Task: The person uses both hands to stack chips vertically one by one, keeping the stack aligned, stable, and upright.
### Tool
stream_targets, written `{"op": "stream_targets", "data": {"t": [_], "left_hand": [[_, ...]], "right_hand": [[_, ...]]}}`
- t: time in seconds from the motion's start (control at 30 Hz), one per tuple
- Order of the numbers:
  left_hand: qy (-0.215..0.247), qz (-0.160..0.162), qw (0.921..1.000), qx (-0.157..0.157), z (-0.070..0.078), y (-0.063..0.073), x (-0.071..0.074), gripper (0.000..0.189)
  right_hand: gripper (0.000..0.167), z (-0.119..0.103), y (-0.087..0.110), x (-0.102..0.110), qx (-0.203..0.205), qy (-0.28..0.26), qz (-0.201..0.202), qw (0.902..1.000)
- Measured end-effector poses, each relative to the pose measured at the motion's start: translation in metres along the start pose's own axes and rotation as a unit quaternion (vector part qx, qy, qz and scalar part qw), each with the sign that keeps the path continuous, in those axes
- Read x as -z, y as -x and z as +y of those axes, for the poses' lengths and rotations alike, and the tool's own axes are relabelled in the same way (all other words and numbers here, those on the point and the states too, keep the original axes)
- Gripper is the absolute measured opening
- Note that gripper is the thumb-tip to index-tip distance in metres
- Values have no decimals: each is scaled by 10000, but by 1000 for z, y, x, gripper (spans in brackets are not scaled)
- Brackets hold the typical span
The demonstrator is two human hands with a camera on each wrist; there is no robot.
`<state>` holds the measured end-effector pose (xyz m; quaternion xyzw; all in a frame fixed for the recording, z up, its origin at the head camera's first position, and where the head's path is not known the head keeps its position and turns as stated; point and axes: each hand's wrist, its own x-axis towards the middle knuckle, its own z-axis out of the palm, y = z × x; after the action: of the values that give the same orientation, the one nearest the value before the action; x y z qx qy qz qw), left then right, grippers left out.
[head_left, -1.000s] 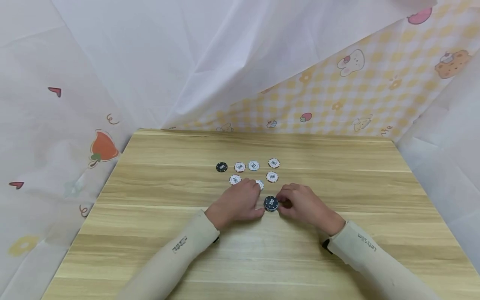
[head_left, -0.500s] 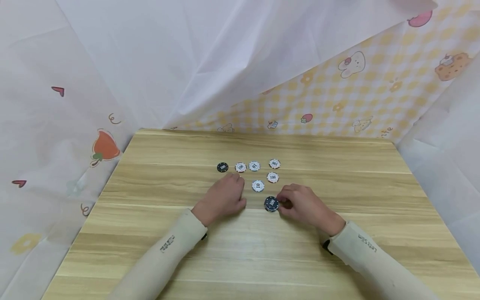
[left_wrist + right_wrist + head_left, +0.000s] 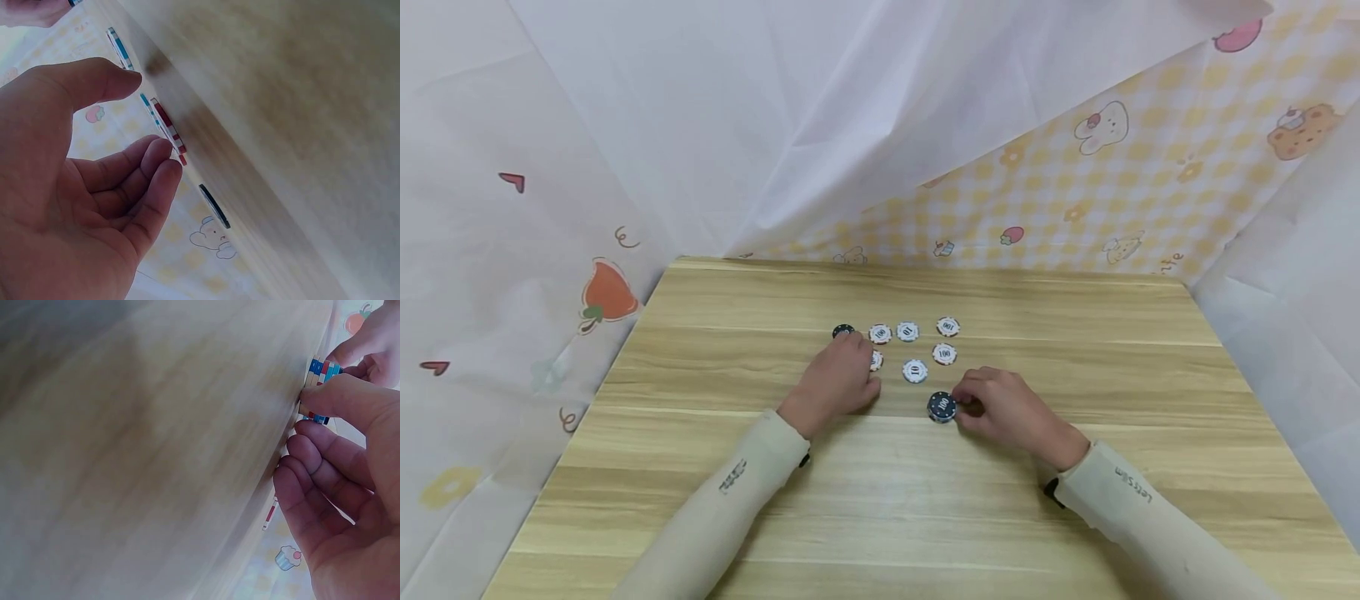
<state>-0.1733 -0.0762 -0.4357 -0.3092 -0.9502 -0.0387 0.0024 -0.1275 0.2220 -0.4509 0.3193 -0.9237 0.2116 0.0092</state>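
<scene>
My left hand point(image 3: 835, 377) is over the left end of the spread poker chips, its fingertips by a black chip point(image 3: 842, 328) and partly covering a white chip point(image 3: 877, 360). In the left wrist view, thumb and fingers are apart with nothing between them; the black chip point(image 3: 214, 206) lies just beyond the fingertips. My right hand point(image 3: 1011, 410) holds the side of a short stack of chips point(image 3: 942, 407), topped by a black one marked 100. Seen from the right wrist, the stack point(image 3: 324, 370) shows blue, red and teal edges between thumb and forefinger.
Further white chips lie flat and singly behind the stack: one marked 10 point(image 3: 915, 371), one marked 100 point(image 3: 945, 353), and several in the back row point(image 3: 907, 332). The wooden table point(image 3: 1075, 333) meets a patterned cloth point(image 3: 1045, 200) at its back edge.
My left hand has moved left from beside the stack, past the white chips, to the black chip, uncovering the white 10 chip. The right hand and stack have stayed put.
</scene>
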Motion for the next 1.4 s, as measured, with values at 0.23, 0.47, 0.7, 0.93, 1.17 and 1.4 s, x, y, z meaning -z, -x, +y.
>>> {"op": "stream_targets", "data": {"t": [0.23,0.47,0.7,0.93,1.17,1.4], "left_hand": [[12,33,9999,149,-5,-6,-3,39],[-82,-136,9995,255,-7,-11,-2,39],[-113,-377,9987,313,-8,-16,0,40],[-157,-503,9980,351,-8,-21,2,36],[-200,-511,9979,358,-6,-22,3,32],[19,-428,9985,346,-7,-22,1,31]], "right_hand": [[17,1,0,0,41,-29,12,10000],[17,0,0,1,99,-7,23,9999],[17,-2,0,2,36,23,-19,10000],[17,-3,0,2,6,36,-36,10000],[16,-4,0,3,17,33,-9,10000],[17,-4,-1,3,-34,51,-40,10000]]}}
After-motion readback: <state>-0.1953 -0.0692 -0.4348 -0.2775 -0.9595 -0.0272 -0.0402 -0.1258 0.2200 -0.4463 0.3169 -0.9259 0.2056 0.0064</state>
